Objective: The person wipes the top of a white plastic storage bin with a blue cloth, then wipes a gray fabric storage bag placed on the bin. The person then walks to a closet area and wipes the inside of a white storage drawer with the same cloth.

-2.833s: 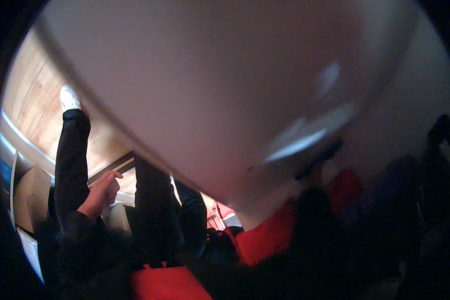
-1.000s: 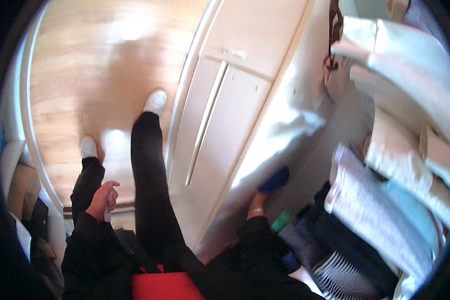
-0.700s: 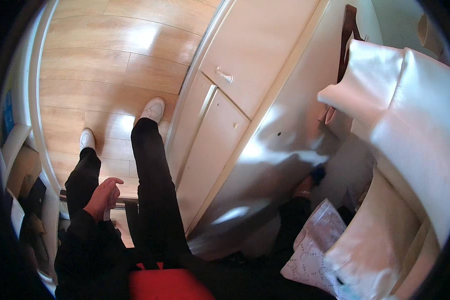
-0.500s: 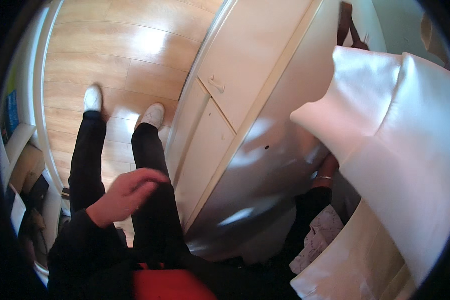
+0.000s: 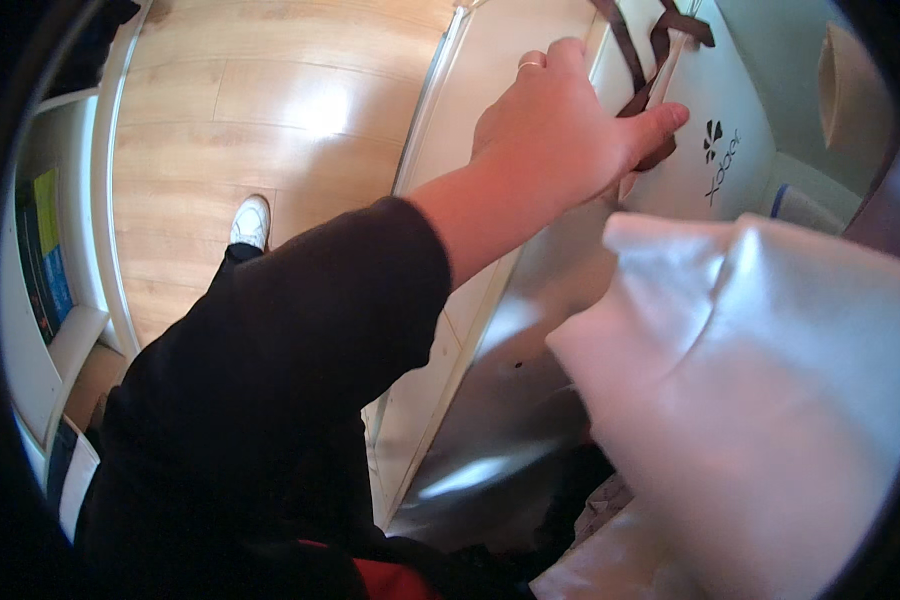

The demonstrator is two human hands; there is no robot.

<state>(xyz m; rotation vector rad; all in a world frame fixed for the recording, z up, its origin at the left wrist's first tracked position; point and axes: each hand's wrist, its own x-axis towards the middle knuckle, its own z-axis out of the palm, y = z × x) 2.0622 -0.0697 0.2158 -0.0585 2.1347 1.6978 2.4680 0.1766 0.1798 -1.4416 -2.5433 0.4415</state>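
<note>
Cabinet: cream-white cabinet (image 5: pixel 420 425), landmark for places below; glossy panel with a small dark hole along its right.
Left hand: left hand (image 5: pixel 560 120) over the cabinet's far end, ring on one finger, thumb and fingers spread apart; thumb just by the ribbon handles, contact can't tell.
Right hand: out of sight; grip can't tell. Black sleeve at lower right of cabinet, beside the fabric.
Bag: white carrier bag (image 5: pixel 740 100), dark flower print, at right of cabinet's far end.
Handles: brown ribbon handles (image 5: pixel 692 25) at the bag's top, beside cabinet's far end.
Fabric: white satiny fabric (image 5: pixel 770 400) with a seam, right of cabinet; patterned cloth (image 5: pixel 602 505) under its lower-left edge.
Left of cabinet: wood floor (image 5: pixel 185 110), white shoe (image 5: pixel 252 220); farther left, upright books (image 5: pixel 45 250) on a white shelf unit (image 5: pixel 80 335).
</note>
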